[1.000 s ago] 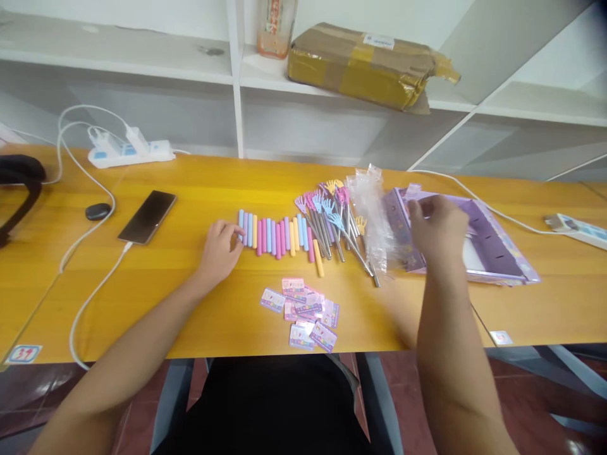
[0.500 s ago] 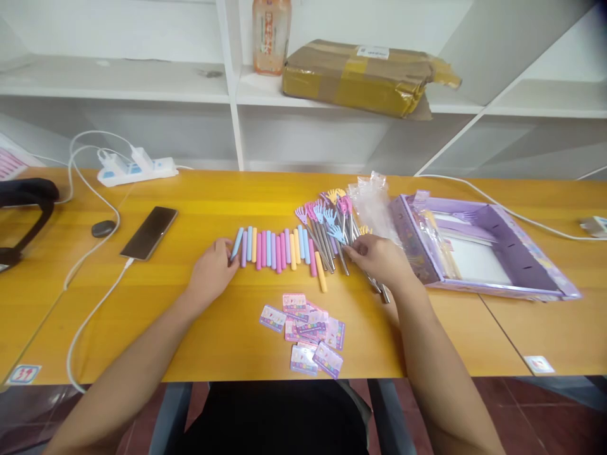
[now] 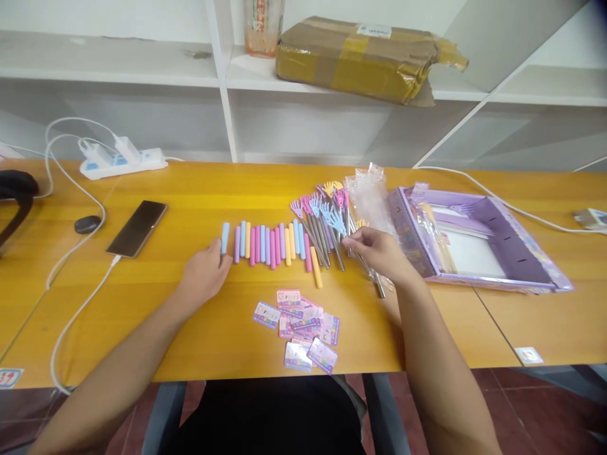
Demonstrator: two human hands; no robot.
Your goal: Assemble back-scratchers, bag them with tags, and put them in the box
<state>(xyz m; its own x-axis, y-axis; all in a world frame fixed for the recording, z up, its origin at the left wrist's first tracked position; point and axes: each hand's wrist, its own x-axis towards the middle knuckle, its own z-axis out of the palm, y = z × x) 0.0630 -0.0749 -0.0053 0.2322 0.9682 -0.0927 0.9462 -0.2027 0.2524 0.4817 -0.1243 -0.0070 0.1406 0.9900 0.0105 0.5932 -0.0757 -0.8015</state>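
At the left end of a row of pastel handle tubes (image 3: 269, 246), my left hand (image 3: 203, 273) grips a light blue tube (image 3: 225, 236), held upright and apart from the row. My right hand (image 3: 379, 251) pinches a blue back scratcher (image 3: 337, 222) just below its hand-shaped head. Beneath and around it lies a heap of back scratchers (image 3: 317, 218) with metal rods and pink, blue, purple and yellow heads. Small printed cards (image 3: 306, 322) are piled in front of the row, nearer to me.
A purple open box (image 3: 526, 253) stands at the right, with clear plastic bags (image 3: 372, 196) beside it. On the left are a phone (image 3: 137, 229) on its white cable, a black mouse-like object (image 3: 88, 224) and a power strip (image 3: 123, 164). A taped carton (image 3: 355, 60) sits on the shelf.
My left hand has lifted the light blue tube away from the row's end. My right hand has the blue back scratcher raised slightly from the heap. The camera view has shifted a little.
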